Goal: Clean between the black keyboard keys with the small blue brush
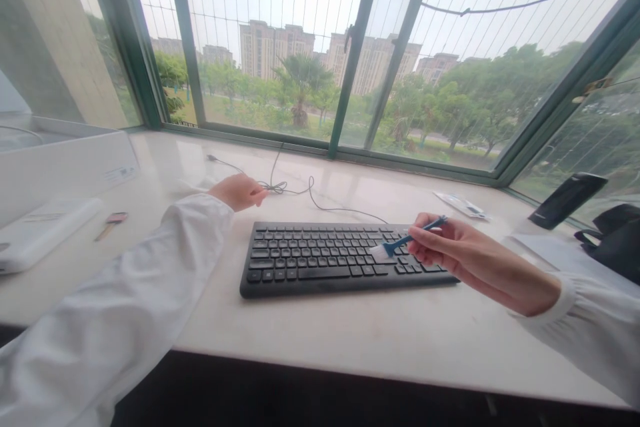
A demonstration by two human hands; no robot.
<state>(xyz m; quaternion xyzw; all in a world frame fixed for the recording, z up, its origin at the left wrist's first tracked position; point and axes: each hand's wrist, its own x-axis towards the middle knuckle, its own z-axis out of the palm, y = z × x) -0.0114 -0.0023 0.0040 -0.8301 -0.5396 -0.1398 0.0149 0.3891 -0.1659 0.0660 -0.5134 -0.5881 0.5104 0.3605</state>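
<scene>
A black keyboard lies flat on the white tabletop in front of me. My right hand pinches a small blue brush by its handle. The brush's pale bristles point down and left, over the keys on the keyboard's right half; whether they touch is hard to tell. To the left, beyond the keyboard's far left corner, is my left hand with its fingers curled together. Its fingertips are beside the bundled grey cable; I cannot make out whether they grip anything.
A white box stands at the left, with a white device and a key before it. At the right are a flat packet, a black upright object and a black bag. A window frame borders the back.
</scene>
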